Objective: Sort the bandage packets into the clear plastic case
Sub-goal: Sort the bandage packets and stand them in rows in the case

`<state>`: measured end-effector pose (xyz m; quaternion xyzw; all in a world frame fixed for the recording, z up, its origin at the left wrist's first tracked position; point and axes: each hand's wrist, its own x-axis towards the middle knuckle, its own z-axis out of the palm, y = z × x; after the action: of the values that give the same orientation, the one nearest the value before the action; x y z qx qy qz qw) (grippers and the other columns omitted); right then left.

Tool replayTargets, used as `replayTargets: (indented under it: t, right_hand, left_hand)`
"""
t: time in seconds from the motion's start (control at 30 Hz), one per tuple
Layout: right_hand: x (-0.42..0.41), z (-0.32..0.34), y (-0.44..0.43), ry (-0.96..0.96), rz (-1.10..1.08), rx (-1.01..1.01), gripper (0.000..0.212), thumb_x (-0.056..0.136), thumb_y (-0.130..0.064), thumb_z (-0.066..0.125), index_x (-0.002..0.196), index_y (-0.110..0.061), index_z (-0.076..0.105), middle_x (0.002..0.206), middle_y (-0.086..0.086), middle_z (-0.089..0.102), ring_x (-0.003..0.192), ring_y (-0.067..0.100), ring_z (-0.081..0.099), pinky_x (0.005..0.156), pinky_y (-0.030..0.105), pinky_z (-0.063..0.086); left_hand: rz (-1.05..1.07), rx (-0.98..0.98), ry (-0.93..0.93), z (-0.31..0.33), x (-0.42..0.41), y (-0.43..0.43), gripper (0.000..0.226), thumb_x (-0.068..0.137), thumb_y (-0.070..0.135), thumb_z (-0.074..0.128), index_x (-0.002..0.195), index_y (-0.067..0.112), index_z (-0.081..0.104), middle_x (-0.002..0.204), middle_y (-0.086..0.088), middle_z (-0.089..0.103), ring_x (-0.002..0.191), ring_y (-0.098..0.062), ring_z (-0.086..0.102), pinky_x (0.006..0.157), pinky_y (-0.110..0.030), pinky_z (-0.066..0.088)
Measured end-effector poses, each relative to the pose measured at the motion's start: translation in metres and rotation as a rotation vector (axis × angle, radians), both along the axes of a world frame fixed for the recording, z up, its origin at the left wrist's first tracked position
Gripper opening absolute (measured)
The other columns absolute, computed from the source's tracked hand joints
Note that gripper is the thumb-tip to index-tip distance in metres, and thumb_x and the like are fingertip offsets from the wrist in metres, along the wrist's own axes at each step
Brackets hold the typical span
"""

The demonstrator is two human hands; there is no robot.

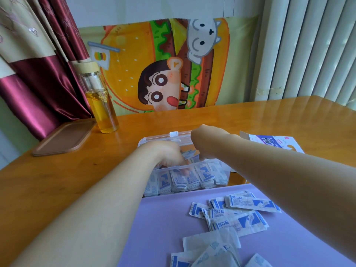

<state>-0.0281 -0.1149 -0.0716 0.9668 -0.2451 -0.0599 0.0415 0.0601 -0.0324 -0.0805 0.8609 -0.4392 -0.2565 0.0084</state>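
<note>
Many loose packets (237,214) scattered at 5 o'clock, nearest, on a purple mat (154,228); some printed side up, some blank side up, several overlapping. Plenty left to sort, by the look of it.

Beyond the mat's far edge, toward 12 o'clock: clear case (185,168), lid (165,138) open and standing at the back. Inside, packets filed on edge in a tight row against the front wall.

Left hand (169,155) dipped into the case, fingers curled down among the filed packets, apparently pressing or parting them; whether pinching one, cannot tell. Right hand (204,145) above the case's right half, fingers bent downward at the rim; grasp hidden by the wrist, cannot tell.

Risks, as judged: row packed tight, so forcing another in could crumple a packet or tip neighbours over. Case light and on glossy wood; a push from either hand could slide it back. Forearms crossing the mat could sweep loose packets off.

Surface: polished orange-brown table (57,189), reflective. At 2 o'clock, opened box (277,142). At 10 o'clock, brown tray (63,138); behind it a bottle (99,99) of yellow liquid. Farthest: cartoon burger cloth (163,64), maroon curtain (38,74) left, white blinds (308,45) right.
</note>
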Motion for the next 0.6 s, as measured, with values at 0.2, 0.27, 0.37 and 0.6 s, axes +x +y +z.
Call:
replayTargets:
  t: [0.2,0.27,0.37,0.6]
  right_hand:
    - [-0.008,0.008,-0.009,-0.220,0.054,0.006,0.024,0.089,-0.010,0.059,0.113,-0.011,0.064,0.107,0.005,0.064,0.092,0.022,0.062,0.079,0.030,0.055]
    - [-0.017,0.021,-0.010,-0.401,0.106,0.070,0.028,0.091,-0.005,0.051,0.111,-0.014,0.067,0.107,0.002,0.066,0.090,0.017,0.063,0.080,0.025,0.054]
    - [-0.041,0.043,0.002,-0.682,0.170,0.465,0.027,0.085,-0.006,0.059,0.106,-0.023,0.067,0.104,-0.007,0.067,0.076,-0.001,0.061,0.065,0.003,0.045]
    - [-0.091,0.047,0.048,-0.725,0.303,0.771,0.008,0.087,-0.012,0.065,0.083,-0.017,0.069,0.081,0.005,0.073,0.064,0.006,0.060,0.061,0.012,0.046]
  left_hand:
    - [0.102,-0.212,0.173,0.010,-0.005,0.011,0.015,0.092,0.020,0.055,0.091,0.022,0.069,0.100,0.006,0.071,0.062,-0.016,0.044,0.057,-0.026,0.038]
    - [0.166,-0.419,0.261,0.020,-0.007,0.020,0.018,0.095,0.018,0.051,0.090,0.021,0.068,0.087,0.009,0.071,0.053,-0.010,0.037,0.049,-0.022,0.031]
    - [0.304,-0.734,0.663,0.034,-0.022,0.037,0.011,0.095,0.013,0.052,0.092,0.013,0.062,0.074,0.004,0.069,0.046,-0.006,0.030,0.044,-0.018,0.026]
    - [0.154,-0.694,0.960,0.030,-0.066,0.086,0.018,0.096,0.011,0.048,0.092,0.011,0.065,0.066,0.006,0.064,0.041,-0.001,0.027,0.040,-0.011,0.024]
